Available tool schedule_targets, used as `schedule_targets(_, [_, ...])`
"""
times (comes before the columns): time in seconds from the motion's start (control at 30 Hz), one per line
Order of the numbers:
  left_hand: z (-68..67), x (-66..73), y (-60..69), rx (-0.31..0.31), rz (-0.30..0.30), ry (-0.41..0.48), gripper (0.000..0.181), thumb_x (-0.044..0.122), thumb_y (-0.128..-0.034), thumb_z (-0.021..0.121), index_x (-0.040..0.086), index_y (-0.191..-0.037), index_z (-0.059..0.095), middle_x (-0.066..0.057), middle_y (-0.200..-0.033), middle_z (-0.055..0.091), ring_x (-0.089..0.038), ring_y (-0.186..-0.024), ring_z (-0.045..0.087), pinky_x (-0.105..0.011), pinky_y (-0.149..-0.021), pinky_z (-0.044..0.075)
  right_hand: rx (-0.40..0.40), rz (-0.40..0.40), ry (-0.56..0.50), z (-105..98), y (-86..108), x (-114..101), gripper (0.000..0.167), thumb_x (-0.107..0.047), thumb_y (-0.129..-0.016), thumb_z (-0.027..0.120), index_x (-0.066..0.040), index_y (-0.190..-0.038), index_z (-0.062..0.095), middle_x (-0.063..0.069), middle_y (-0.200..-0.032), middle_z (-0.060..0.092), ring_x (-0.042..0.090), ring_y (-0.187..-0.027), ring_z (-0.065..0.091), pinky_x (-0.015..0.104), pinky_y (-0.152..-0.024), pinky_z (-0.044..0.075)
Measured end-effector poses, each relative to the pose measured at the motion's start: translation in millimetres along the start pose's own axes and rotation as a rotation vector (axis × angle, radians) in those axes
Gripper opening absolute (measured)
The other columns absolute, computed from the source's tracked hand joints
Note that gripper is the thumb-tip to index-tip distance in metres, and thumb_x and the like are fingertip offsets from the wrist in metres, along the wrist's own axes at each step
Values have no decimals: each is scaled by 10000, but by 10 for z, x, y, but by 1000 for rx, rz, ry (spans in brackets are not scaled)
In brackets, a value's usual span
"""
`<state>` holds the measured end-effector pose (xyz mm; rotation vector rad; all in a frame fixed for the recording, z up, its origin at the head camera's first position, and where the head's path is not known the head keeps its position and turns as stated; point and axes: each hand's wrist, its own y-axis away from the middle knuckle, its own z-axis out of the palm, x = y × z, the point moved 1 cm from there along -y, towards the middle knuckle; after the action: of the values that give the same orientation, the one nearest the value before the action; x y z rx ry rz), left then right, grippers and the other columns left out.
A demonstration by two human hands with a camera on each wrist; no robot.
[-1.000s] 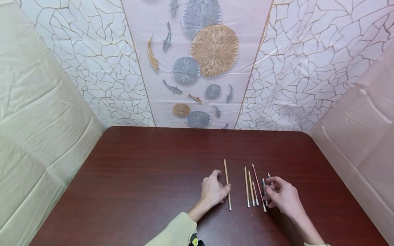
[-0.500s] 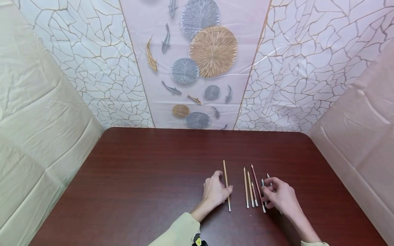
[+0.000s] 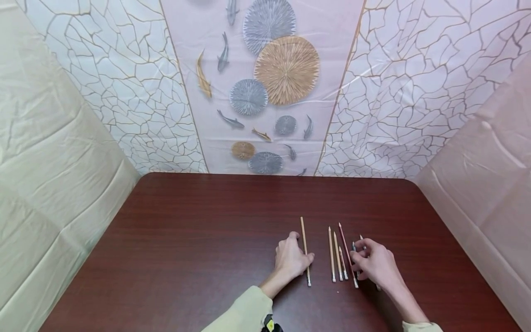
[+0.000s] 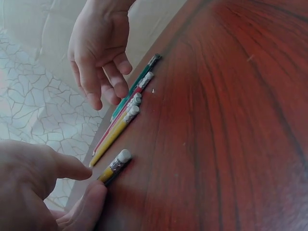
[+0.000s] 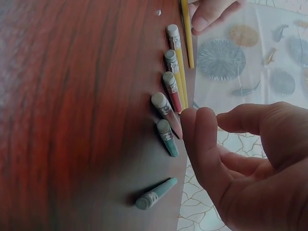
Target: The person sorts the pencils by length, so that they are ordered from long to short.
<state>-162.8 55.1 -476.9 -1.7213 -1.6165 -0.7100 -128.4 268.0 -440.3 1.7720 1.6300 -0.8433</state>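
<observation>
A yellow pencil (image 3: 304, 237) lies apart on the dark red table (image 3: 199, 240). My left hand (image 3: 290, 256) is beside it, thumb across its lower half; in the left wrist view its eraser end (image 4: 115, 166) shows next to that thumb. Fingers look relaxed; firm contact cannot be told. Right of it lie two yellow pencils (image 3: 332, 258), a short red one (image 3: 343, 263) and a long red one (image 3: 345, 244). Over two green pencils (image 5: 168, 139), partly hidden in the head view, hovers my right hand (image 3: 379, 263), fingers loosely bent and holding nothing.
Light cloth walls (image 3: 54, 138) stand along the table's sides, and a patterned cloth (image 3: 265, 129) hangs behind its far edge. A tiny pale speck (image 3: 338, 292) lies on the table below the pencils.
My left hand has moved slightly right and down along the separate yellow pencil. My right hand has shifted slightly left, toward the long red pencil.
</observation>
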Motion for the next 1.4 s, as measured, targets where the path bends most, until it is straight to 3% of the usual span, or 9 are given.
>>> schedule_targets(0.23, [8,9,-13,0,3,-30,539,214,-685,875,36,-1142,650,97,-605,597,-343,-710,683,-392,-606,535,4,25,8,21,-16,-21,285,-36,-874,650,87,-1125,594,135,-795,710,228,-555,691,343,-441,531])
schedule_targets(0.53, [36,-5,-24,26,27,-56,532,218,-653,901,25,-1087,661,-101,-816,696,-374,-767,677,-435,-606,528,-10,29,8,59,-41,-35,287,-40,-873,674,104,-1102,578,131,-773,702,244,-538,671,352,-432,528])
schedule_targets(0.77, [24,-12,-11,9,49,-61,492,150,-670,864,18,-1105,676,38,-641,590,-320,-733,674,-406,-610,531,-24,44,35,85,-68,-54,235,-31,-853,683,83,-1041,599,75,-707,670,220,-506,657,350,-428,526])
schedule_targets(0.93, [14,-9,-14,-11,59,-72,474,125,-669,828,12,-1111,699,-12,-694,616,-329,-726,675,-416,-601,535,-35,49,108,105,-85,-93,236,-52,-853,688,79,-1025,593,34,-636,642,194,-415,614,344,-418,510])
schedule_targets(1.17, [-2,10,-13,-22,74,-86,326,97,-646,791,40,-953,700,-41,-682,618,-340,-677,664,-427,-556,514,-38,32,227,112,-122,-141,235,-80,-851,678,74,-1011,602,-2,-522,600,158,-369,575,322,-458,484])
schedule_targets(1.4, [-22,23,-8,-15,84,-79,382,90,-629,777,25,-996,694,-33,-686,615,-320,-697,660,-418,-584,517,-38,23,326,127,-190,-148,211,-86,-849,681,53,-998,626,-23,-493,579,134,-382,569,339,-496,480])
